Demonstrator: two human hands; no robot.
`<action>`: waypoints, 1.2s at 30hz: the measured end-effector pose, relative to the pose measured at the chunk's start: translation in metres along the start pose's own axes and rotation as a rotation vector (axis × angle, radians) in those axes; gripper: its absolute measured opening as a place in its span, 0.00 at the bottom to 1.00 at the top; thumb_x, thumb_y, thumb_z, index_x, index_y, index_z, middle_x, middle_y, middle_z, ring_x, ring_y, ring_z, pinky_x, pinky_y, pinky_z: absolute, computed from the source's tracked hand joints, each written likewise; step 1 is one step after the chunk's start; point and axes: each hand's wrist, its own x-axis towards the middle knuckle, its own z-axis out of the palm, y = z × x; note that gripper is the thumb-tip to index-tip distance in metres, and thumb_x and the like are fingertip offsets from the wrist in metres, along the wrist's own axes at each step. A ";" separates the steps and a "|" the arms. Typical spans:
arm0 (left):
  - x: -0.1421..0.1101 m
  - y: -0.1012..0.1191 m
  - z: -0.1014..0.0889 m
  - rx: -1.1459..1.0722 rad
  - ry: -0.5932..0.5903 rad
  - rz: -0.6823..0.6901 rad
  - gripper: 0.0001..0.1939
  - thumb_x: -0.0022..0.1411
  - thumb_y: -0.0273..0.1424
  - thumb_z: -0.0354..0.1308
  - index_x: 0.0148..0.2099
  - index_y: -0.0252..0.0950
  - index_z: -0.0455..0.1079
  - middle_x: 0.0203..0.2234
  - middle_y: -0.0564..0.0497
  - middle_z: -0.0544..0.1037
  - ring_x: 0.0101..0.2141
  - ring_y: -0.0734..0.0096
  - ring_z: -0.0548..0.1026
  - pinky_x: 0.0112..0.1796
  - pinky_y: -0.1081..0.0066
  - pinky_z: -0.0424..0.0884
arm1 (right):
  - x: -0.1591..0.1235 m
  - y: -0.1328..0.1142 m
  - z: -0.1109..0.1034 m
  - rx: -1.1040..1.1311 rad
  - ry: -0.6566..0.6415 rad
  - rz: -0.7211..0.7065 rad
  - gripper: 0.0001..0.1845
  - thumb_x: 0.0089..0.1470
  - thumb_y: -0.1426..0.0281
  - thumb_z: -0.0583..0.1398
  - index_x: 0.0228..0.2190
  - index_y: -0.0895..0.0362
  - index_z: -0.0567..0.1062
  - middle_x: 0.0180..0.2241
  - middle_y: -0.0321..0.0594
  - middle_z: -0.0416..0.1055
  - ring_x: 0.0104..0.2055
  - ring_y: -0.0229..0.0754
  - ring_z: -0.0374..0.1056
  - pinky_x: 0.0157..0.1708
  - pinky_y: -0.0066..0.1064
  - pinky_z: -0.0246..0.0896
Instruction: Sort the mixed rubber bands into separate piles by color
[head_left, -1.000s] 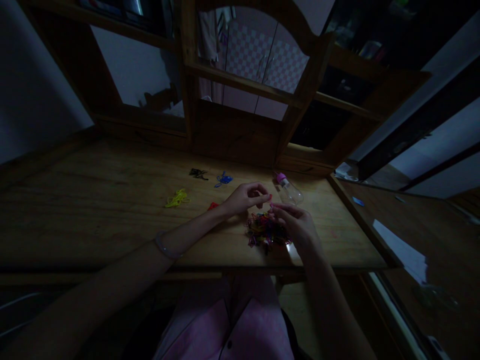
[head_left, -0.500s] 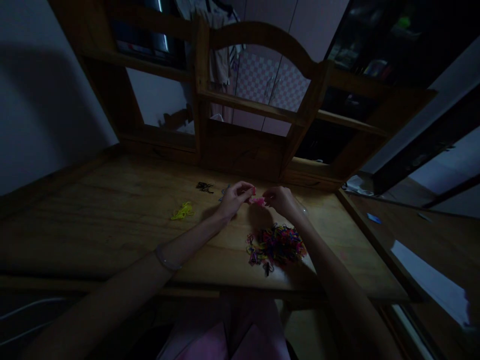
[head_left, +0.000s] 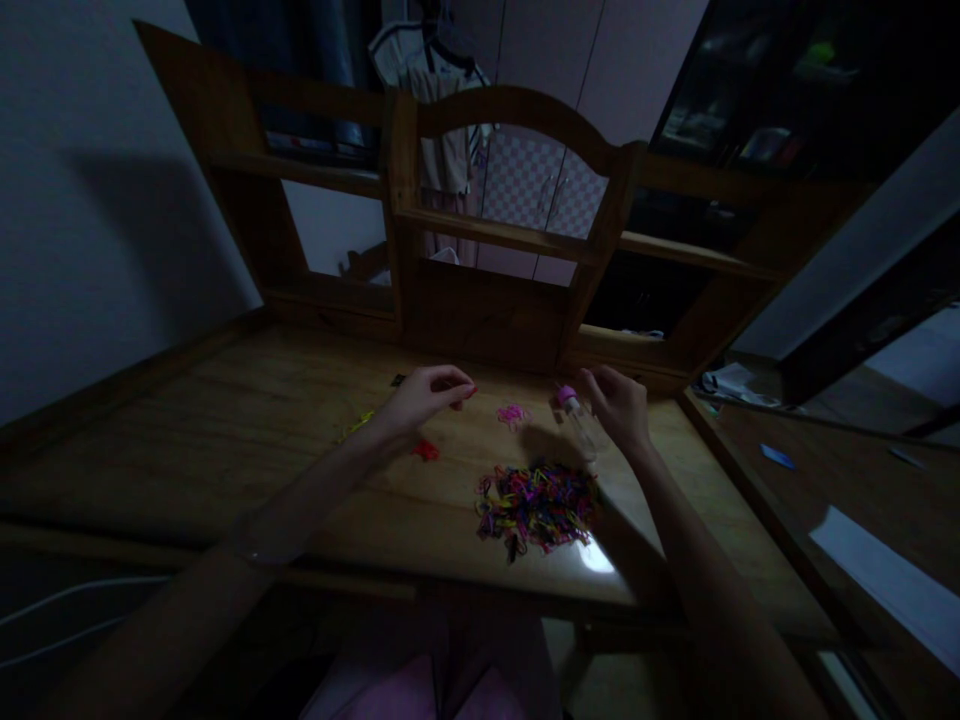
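Observation:
My left hand [head_left: 429,396] hovers over the middle of the wooden table, thumb and fingers pinched on a small red rubber band [head_left: 471,391]. Below its wrist lies a small red heap of bands [head_left: 426,450]. My right hand [head_left: 621,406] is raised beside a clear bottle with a pink cap [head_left: 567,395]; its fingers are closed, and anything in them is too small to make out. Between the hands rests a pink group of bands [head_left: 513,414]. Nearer to me spreads a large mixed-colour pile of rubber bands [head_left: 537,506].
Yellow bands [head_left: 357,426] lie partly behind my left forearm, with a black bit [head_left: 397,380] farther back. A wooden shelf frame [head_left: 480,310] rises along the table's far edge. On the right, a lower surface holds white paper [head_left: 885,580] and a blue card [head_left: 777,456].
My hands have moved apart, left hand leftward and right hand rightward. The pink bands that were between my fingers now lie on the table. The bottle and red heap have come into view.

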 end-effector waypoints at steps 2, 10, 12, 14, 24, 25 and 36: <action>-0.020 0.000 -0.015 0.147 0.014 0.029 0.11 0.53 0.40 0.63 0.33 0.38 0.77 0.28 0.48 0.77 0.30 0.66 0.74 0.33 0.68 0.71 | -0.008 0.017 -0.004 -0.048 0.085 0.000 0.22 0.61 0.57 0.52 0.25 0.58 0.74 0.21 0.38 0.69 0.22 0.36 0.62 0.24 0.27 0.50; -0.067 -0.009 -0.020 0.759 0.081 0.051 0.16 0.64 0.41 0.51 0.40 0.37 0.76 0.37 0.47 0.76 0.38 0.64 0.74 0.41 0.65 0.69 | -0.017 0.056 -0.002 -0.073 0.176 0.016 0.21 0.62 0.59 0.52 0.23 0.58 0.71 0.18 0.35 0.66 0.19 0.35 0.57 0.23 0.28 0.44; -0.068 0.004 -0.007 0.769 0.087 0.077 0.17 0.66 0.40 0.49 0.42 0.37 0.76 0.39 0.47 0.76 0.40 0.63 0.73 0.43 0.64 0.68 | -0.018 0.059 -0.003 -0.084 0.190 0.021 0.21 0.61 0.59 0.52 0.22 0.58 0.70 0.17 0.35 0.64 0.19 0.35 0.56 0.23 0.29 0.43; -0.070 0.021 0.013 0.726 0.025 0.114 0.16 0.67 0.40 0.48 0.43 0.38 0.75 0.41 0.48 0.75 0.42 0.64 0.73 0.45 0.63 0.68 | -0.019 0.062 -0.004 -0.089 0.213 0.038 0.21 0.61 0.59 0.52 0.22 0.57 0.70 0.17 0.36 0.64 0.19 0.35 0.57 0.23 0.29 0.44; -0.078 0.052 0.098 0.602 -0.367 0.241 0.13 0.68 0.29 0.46 0.47 0.39 0.71 0.41 0.48 0.72 0.42 0.67 0.71 0.44 0.68 0.67 | -0.022 0.065 0.000 -0.079 0.202 0.108 0.20 0.61 0.61 0.51 0.22 0.56 0.69 0.19 0.37 0.66 0.20 0.36 0.57 0.23 0.29 0.44; -0.077 0.049 0.099 0.629 -0.381 0.243 0.13 0.68 0.27 0.46 0.47 0.39 0.71 0.41 0.47 0.71 0.42 0.67 0.70 0.43 0.69 0.67 | -0.022 0.066 0.001 -0.077 0.210 0.105 0.19 0.61 0.61 0.51 0.22 0.56 0.69 0.20 0.37 0.67 0.20 0.36 0.58 0.24 0.29 0.45; -0.074 0.040 0.097 0.763 -0.356 0.176 0.08 0.67 0.30 0.50 0.40 0.37 0.70 0.37 0.49 0.72 0.40 0.67 0.71 0.41 0.69 0.66 | -0.021 0.070 0.003 -0.109 0.189 0.125 0.21 0.63 0.60 0.50 0.22 0.56 0.68 0.20 0.39 0.67 0.22 0.37 0.59 0.25 0.29 0.45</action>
